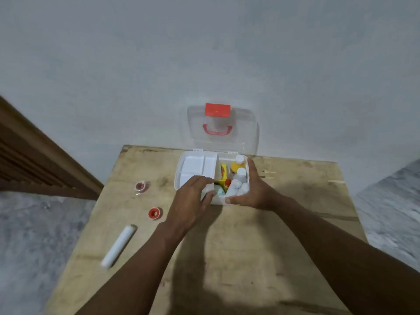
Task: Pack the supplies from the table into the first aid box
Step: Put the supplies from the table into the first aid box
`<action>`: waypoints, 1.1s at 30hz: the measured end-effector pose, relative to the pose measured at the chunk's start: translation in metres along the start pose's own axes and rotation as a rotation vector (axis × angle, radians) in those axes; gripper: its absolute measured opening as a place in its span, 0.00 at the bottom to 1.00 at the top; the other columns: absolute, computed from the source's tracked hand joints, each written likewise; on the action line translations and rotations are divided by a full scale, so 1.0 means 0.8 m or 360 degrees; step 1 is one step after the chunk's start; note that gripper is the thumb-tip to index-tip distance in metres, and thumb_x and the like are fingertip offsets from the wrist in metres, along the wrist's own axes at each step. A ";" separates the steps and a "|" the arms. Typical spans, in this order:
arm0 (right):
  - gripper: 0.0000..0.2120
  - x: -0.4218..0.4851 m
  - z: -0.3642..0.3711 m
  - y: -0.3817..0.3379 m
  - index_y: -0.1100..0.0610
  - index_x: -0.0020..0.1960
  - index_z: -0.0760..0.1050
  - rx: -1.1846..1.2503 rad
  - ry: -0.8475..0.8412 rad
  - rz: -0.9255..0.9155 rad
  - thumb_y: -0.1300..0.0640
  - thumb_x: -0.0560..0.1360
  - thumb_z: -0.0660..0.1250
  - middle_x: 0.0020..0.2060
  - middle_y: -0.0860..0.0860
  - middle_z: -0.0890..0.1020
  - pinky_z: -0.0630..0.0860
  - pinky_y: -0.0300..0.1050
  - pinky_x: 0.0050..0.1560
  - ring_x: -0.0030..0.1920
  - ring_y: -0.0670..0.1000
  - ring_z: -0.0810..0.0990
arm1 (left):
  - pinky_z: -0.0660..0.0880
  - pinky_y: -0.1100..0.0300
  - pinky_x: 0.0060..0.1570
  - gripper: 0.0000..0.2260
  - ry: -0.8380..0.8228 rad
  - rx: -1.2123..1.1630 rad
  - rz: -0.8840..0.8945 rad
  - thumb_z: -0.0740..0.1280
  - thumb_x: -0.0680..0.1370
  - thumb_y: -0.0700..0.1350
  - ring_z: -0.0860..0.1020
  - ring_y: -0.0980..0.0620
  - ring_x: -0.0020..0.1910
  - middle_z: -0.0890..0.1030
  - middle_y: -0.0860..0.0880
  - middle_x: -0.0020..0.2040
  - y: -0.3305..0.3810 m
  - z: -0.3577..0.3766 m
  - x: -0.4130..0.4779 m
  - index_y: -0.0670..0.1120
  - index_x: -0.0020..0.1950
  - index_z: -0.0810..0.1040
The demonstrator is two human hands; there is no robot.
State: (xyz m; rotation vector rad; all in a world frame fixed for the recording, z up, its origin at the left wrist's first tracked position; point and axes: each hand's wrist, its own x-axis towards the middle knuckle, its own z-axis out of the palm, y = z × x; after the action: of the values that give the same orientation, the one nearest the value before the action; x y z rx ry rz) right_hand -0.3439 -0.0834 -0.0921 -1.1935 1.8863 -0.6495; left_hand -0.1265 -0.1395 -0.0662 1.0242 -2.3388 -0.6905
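Rough, stained plywood table (238,246); glossy white plastic first aid box (193,169) (clear lid (245,133)).

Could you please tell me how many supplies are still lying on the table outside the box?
3: one tape roll far left, another nearer the left hand, a white tube by the left edge.

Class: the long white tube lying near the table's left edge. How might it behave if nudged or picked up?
The white tube looks round and smooth, so a sideways nudge would probably roll it, perhaps off the table edge nearby. It seems slim and probably light.
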 end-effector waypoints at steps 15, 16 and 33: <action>0.64 -0.017 -0.004 -0.015 0.49 0.77 0.28 -0.0164 -0.0087 -0.0031 0.39 0.65 0.77 0.70 0.47 0.67 0.66 0.49 0.65 0.69 0.54 0.69 | 0.72 0.53 0.55 0.20 0.0217 0.0461 -0.0920 0.70 0.74 0.38 0.77 0.38 0.56 0.76 0.38 0.60 -0.070 -0.068 -0.197 0.42 0.67 0.75; 0.63 -0.016 -0.003 -0.014 0.50 0.77 0.28 -0.0169 -0.0074 -0.0044 0.41 0.68 0.76 0.67 0.46 0.68 0.65 0.48 0.64 0.67 0.53 0.69 | 0.72 0.53 0.54 0.22 0.0173 0.0482 -0.0979 0.70 0.74 0.38 0.76 0.37 0.56 0.75 0.37 0.60 -0.077 -0.072 -0.203 0.42 0.69 0.74; 0.62 -0.016 0.006 -0.027 0.49 0.79 0.33 -0.0083 -0.0076 0.0001 0.50 0.66 0.79 0.79 0.47 0.48 0.60 0.50 0.72 0.77 0.53 0.56 | 0.68 0.56 0.41 0.29 -0.0576 0.0412 -0.1062 0.68 0.74 0.40 0.76 0.41 0.49 0.79 0.40 0.54 -0.155 -0.118 -0.171 0.53 0.73 0.66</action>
State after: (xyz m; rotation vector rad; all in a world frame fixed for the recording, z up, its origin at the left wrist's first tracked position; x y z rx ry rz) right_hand -0.3259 -0.0808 -0.0738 -1.2312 1.8735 -0.5696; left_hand 0.0771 -0.1310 -0.1038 1.9867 -2.4163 -0.8814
